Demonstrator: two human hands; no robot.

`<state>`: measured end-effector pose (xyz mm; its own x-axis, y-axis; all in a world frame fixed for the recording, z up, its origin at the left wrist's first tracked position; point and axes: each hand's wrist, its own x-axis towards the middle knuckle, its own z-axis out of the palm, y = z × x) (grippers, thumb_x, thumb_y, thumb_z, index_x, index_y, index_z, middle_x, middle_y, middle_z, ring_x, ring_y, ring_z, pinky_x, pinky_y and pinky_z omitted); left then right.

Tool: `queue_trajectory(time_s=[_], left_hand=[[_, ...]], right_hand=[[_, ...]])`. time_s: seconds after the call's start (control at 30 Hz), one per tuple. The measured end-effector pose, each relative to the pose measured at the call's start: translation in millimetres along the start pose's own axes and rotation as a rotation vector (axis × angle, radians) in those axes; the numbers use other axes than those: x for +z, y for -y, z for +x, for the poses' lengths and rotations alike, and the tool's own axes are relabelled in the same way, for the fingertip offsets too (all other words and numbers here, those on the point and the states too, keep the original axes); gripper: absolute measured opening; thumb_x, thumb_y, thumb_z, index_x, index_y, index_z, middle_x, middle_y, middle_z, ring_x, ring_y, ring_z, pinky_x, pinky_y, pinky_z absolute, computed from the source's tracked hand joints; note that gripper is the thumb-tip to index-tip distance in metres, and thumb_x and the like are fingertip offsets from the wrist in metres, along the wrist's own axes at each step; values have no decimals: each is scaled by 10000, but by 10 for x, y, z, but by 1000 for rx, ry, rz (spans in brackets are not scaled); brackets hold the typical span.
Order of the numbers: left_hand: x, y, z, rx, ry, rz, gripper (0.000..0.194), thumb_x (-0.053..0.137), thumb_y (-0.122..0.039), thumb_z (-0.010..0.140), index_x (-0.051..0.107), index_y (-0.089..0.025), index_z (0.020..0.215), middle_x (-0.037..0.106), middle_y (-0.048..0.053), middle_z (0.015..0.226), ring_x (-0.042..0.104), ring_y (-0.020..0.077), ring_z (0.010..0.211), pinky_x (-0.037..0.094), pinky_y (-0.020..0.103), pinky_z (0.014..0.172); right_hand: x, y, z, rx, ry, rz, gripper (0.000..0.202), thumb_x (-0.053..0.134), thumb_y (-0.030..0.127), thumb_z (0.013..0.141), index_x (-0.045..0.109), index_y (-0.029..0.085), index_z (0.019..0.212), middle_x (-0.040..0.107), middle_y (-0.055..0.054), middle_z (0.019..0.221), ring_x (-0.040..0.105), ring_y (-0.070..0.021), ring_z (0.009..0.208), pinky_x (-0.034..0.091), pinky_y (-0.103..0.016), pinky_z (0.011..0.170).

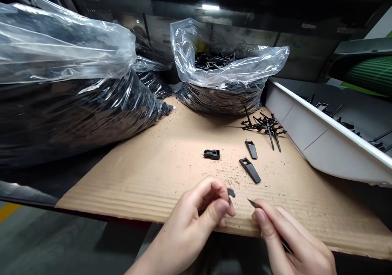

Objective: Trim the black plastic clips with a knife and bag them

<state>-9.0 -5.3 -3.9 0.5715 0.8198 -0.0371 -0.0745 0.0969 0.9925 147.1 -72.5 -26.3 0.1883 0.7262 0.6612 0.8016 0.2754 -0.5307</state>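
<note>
My left hand [203, 213] pinches a small black plastic part [231, 192] near the front edge of the cardboard; most of the part is hidden by my fingers. In my right hand [290, 234] is a slim craft knife [252, 203], its pointed blade aimed left at the part but apart from it. Beyond my hands lie two black tapered pieces [250, 170], [251, 149] with square openings. A black block-like part [212, 154] rests to their left. Fine dark shavings are scattered around them.
Cardboard [147, 177] covers the work surface. A large plastic bag [67, 103] bulges at left; an open bag of black parts [223, 95] stands at the back. Black stemmed pieces [266, 126] are heaped beside a white bin [324, 132] on the right.
</note>
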Motion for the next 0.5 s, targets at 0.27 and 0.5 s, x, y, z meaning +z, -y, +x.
queue_trajectory(time_s=[0.27,0.5], left_hand=[[21,-52,38,89,-112,262,99,585,-148,774,659,-197,817,652,-10,845,583,135,818,424,172,740],[18,-52,44,198,-77,336,114,572,-121,781,666,-177,811,655,-2,796,598,136,753,443,170,678]], right_hand=[[64,45,63,-164,-12,-67,162,567,142,758,628,178,904,685,-25,768,632,-141,645,475,-226,632],[80,1,15,-145,63,-81,222,526,169,782,586,205,992,677,-44,794,621,-176,635,476,-272,609]])
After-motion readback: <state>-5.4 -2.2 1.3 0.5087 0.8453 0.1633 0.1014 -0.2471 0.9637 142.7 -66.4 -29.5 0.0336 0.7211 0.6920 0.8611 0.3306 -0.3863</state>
